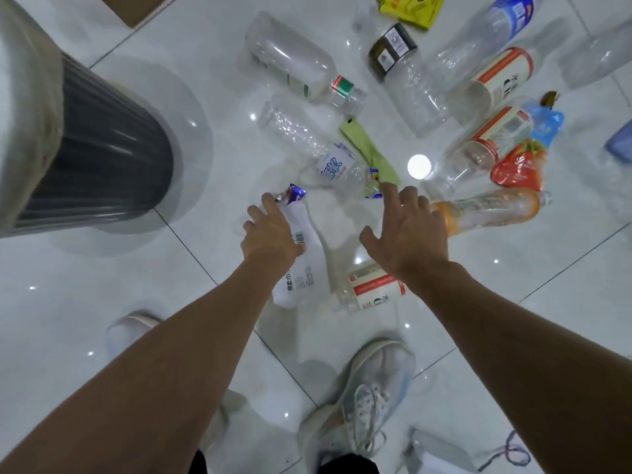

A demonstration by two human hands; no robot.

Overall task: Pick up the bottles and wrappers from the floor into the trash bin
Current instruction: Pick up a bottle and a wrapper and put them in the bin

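Tiles of glossy white floor fill the frame. At the left edge stands the dark, ribbed trash bin, well apart from the litter. Clear bottles lie scattered across the upper middle and upper right: a large bottle on its side at top centre, a crumpled bottle with a blue-and-white label just below it, and an orange-tinted bottle at centre right. A short red-labelled bottle lies under our right wrist. A grey sneaker shows at the bottom centre.

Among the wrappers, a white wrapper with a barcode lies at centre, a green wrapper runs diagonally beside the crumpled bottle, and a strawberry-printed wrapper sits at the right. A small blue foil wrapper lies at the white wrapper's upper end.

Our left hand rests over the top of the white wrapper, fingers reaching forward and narrowly spread, tips near the foil; the thumb is hidden, so we cannot tell whether it pinches. Our right hand hovers with fingers spread wide, holding nothing, index tip close to the green wrapper's lower end.
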